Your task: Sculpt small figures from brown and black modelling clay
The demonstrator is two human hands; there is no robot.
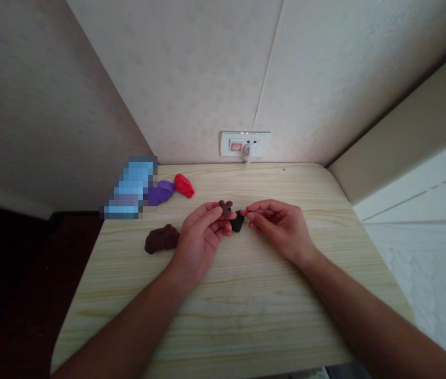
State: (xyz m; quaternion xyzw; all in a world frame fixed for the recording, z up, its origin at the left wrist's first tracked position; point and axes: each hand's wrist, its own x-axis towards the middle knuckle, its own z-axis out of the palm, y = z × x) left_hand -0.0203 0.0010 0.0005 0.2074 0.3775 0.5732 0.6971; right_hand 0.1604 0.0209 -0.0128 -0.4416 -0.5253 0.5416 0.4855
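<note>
My left hand [202, 231] pinches a small brown modelling-clay figure [226, 208] between thumb and fingers. Two round knobs stick up from its top, and small dark spots show on it. Just right of that hand, a lump of black clay [237, 222] sits low between my two hands. My right hand [278, 223] is closed in a pinch, thumb against forefinger, close to the black lump; whatever is between the tips is too small to make out. Left of my left hand lies a larger lump of dark brown clay [161, 239], partly covered by that hand.
On the light wooden table [238, 305], a purple clay lump [160, 192] and a red clay lump [184, 185] lie at the back left. Beside them is a blurred-out blue object [130, 189]. A wall socket [245, 144] with a plug sits behind the table's back edge.
</note>
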